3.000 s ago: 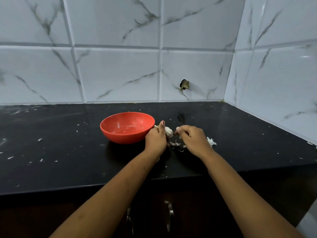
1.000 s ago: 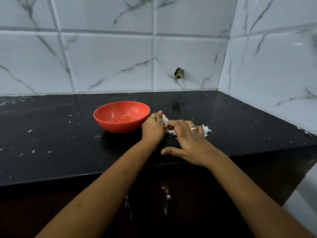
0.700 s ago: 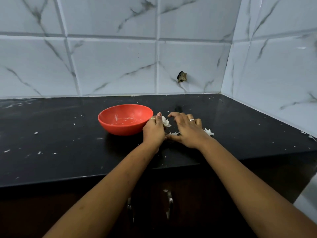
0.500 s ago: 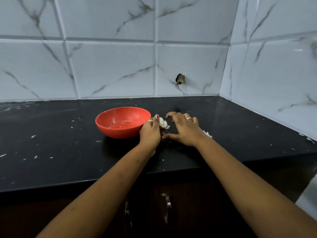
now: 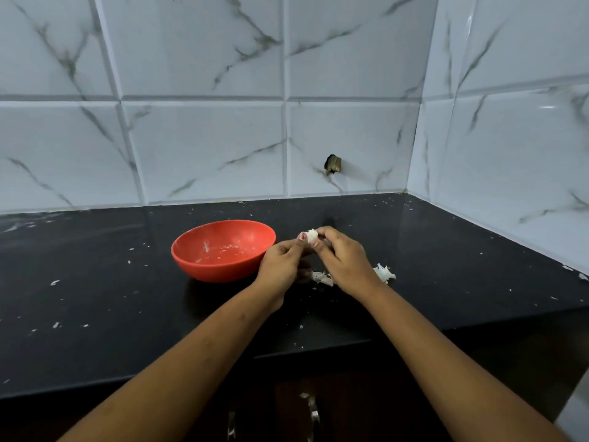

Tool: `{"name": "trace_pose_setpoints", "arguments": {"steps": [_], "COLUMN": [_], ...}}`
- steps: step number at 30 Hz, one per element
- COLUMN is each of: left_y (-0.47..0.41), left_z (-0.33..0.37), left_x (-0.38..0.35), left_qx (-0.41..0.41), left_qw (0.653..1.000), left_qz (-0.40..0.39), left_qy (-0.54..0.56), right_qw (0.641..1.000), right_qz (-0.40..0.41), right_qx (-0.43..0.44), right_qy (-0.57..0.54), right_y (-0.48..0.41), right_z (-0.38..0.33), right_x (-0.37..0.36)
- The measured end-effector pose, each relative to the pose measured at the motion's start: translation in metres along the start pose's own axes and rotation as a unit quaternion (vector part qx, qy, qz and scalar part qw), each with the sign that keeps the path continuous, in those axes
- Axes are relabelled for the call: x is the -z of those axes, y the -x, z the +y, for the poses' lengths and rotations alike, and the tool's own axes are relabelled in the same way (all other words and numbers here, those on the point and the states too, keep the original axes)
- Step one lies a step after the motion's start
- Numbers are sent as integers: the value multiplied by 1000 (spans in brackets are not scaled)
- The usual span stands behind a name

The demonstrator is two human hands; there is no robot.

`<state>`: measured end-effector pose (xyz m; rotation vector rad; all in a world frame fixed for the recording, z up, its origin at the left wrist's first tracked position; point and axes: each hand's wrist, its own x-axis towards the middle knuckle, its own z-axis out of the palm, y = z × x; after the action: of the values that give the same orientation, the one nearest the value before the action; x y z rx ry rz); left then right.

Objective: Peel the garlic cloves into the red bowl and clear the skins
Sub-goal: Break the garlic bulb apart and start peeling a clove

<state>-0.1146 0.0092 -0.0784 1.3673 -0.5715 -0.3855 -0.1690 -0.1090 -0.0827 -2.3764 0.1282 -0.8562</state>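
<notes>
Both hands, left (image 5: 284,260) and right (image 5: 342,255), pinch one clove (image 5: 311,236) just right of the bowl (image 5: 223,250). It may slip onto the skins (image 5: 322,278); how much is peeled, I cannot tell.

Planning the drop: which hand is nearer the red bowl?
Left. The left hand is beside the red bowl; the right hand is farther off, across the garlic clove.

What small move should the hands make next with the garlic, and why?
Probably peel the skin off the garlic clove, dropping it onto the skins below. The left hand and right hand both pinch the clove right of the red bowl; it looks ragged, likely unpeeled.
</notes>
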Motion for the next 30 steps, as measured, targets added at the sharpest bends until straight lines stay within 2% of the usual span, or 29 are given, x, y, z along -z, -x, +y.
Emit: {"name": "trace_pose_setpoints", "arguments": {"steps": [2,7,11,14,20,27,30], "left_y": [0,1,0,2,2,3,3], "left_z": [-3,-11,-16,-15,-14,-10,-12], "left_x": [1,2,3,2,0,0,0], "left_qx": [-9,-35,-69,-97,-52,-67,-65], "left_qw": [1000,998,980,970,993,995,995], "left_qz": [-6,11,48,49,5,13,10], "left_qy": [-15,-45,-180,-217,-101,-70,-81], "right_qw": [1000,990,994,997,984,991,987], "right_qz": [-9,-22,-21,-20,-1,-9,-26], "right_qx": [-11,-79,-70,-45,-80,-94,-116], "right_qy": [-2,-114,-81,-65,-157,-99,-110], "right_y": [1,3,5,6,11,13,13], "right_z": [-3,-16,-18,-17,-13,-10,-10], "right_x": [-2,-4,-8,-6,-6,-3,-4]}}
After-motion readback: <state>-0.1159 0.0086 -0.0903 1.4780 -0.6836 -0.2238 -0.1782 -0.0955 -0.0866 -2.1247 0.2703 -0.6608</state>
